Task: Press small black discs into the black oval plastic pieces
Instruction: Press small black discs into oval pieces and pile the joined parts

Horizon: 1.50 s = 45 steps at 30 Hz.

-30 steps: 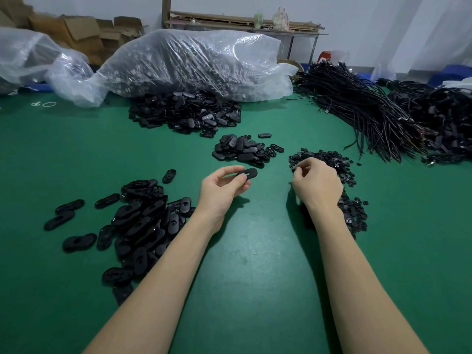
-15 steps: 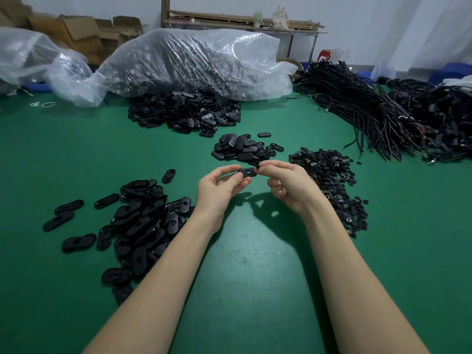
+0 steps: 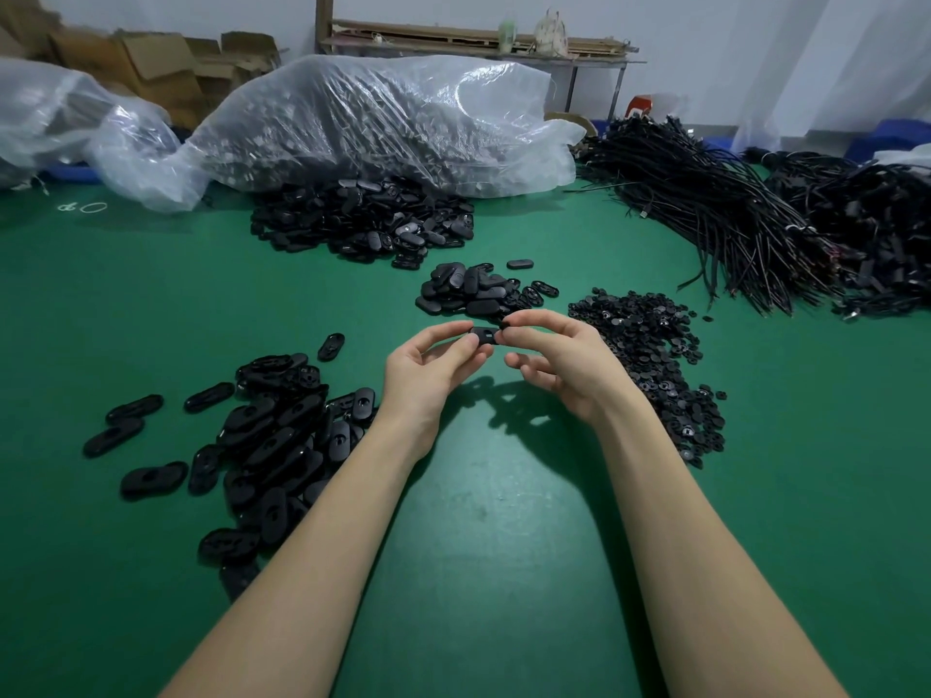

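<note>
**Disc going into the oval piece, held clear of the surface**

I see my left hand (image 3: 428, 367) pinching one black oval piece (image 3: 484, 336) between thumb and fingertips, raised above the green surface (image 3: 478, 521). My right hand (image 3: 559, 362) meets it from the other side, thumb and forefinger closed at the piece's right end. I judge a small disc sits under those fingertips, but it is too small and too dark against the oval for me to make it out.

Just beyond my right hand lies the heap of small black discs (image 3: 650, 345). Ahead of both hands, close by, is a small heap of oval pieces (image 3: 466, 292). Beside my left forearm spreads a larger heap of ovals (image 3: 272, 440), and farther ahead lies a third heap (image 3: 362, 224) against the clear plastic bag (image 3: 383, 123).

What could go wrong from here, as I judge it:

- The disc may go in tilted if I press off-centre, and jam half-seated in the hole.
- The pinch on the oval is light and at its edge, so a hard push could twist it out of my left hand.
- A dropped disc would land black on black near the heaps and be hard to find.
- I cannot see the seat under my fingers, so an unseated piece could pass unnoticed.
</note>
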Tool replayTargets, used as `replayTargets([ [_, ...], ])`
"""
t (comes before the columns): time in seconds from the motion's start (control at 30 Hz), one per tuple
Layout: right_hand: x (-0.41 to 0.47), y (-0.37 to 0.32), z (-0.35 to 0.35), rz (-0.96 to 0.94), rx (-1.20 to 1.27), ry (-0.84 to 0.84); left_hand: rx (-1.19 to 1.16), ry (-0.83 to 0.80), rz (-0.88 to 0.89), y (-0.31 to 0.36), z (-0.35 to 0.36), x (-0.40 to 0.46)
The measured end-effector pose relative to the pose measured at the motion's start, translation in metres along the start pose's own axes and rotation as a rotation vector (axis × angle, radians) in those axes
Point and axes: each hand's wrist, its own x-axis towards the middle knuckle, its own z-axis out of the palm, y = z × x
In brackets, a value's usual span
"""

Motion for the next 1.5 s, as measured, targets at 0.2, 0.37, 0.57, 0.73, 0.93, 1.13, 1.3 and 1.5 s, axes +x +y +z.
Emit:
replayTargets([
  [0.2, 0.002, 0.001, 0.000, -0.034, 0.012, -0.013, 0.001, -0.001, -0.005, 0.001, -0.001, 0.001],
  [0.37, 0.001, 0.001, 0.000, -0.056, -0.009, -0.010, 0.008, 0.004, -0.005, 0.000, -0.001, 0.001],
  [0.57, -0.004, -0.008, -0.013, -0.116, -0.693, 0.051, -0.009, 0.037, -0.013, 0.000, 0.000, 0.003],
  [0.73, -0.011, -0.035, -0.021, 0.006, -1.108, -0.270, 0.011, 0.040, 0.000, -0.002, -0.001, 0.003],
  [0.93, -0.014, -0.039, -0.019, 0.177, -1.203, -0.348, 0.038, 0.033, 0.006, -0.001, -0.001, 0.003],
  [1.13, -0.010, -0.028, -0.008, 0.168, -1.206, -0.285, 0.042, 0.023, 0.004, 0.000, 0.000, 0.000],
  [1.3, -0.011, -0.026, -0.006, 0.059, -1.140, -0.294, 0.028, 0.013, -0.003, 0.001, 0.000, 0.000],
  [1.5, -0.011, -0.020, -0.006, -0.182, -0.613, -0.091, 0.050, -0.025, -0.005, 0.001, -0.002, -0.001],
])
